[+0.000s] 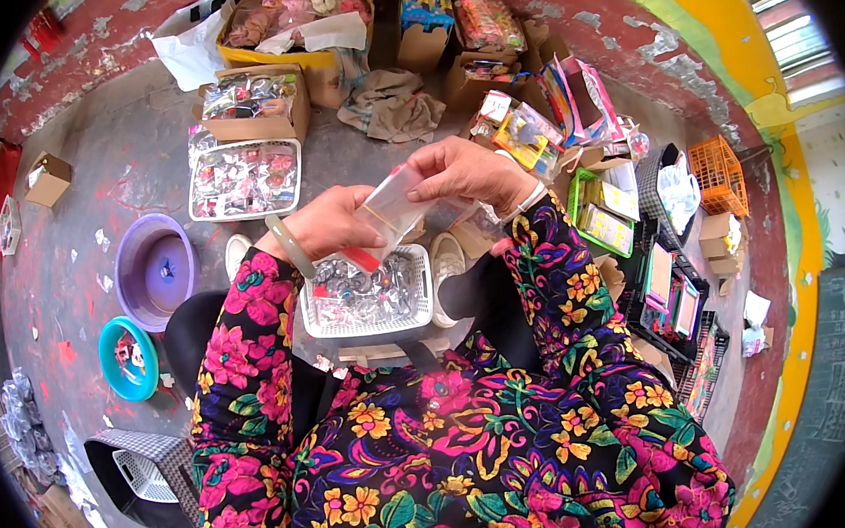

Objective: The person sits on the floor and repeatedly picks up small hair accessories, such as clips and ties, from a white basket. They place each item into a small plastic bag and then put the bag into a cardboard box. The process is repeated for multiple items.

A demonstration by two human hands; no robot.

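A small clear plastic bag is stretched between my two hands, above a white basket. My left hand, with a pale bangle at the wrist, pinches the bag's left edge. My right hand grips its upper right corner between thumb and fingers. A red strip shows just under my left fingertips; whether it belongs to the bag I cannot tell. Below, the white basket holds many small items in clear packets, between my feet.
Ahead stands a white tray of packets, with cardboard boxes behind it. At left are a purple basin and a teal bowl. A green basket, a black crate and an orange crate line the right.
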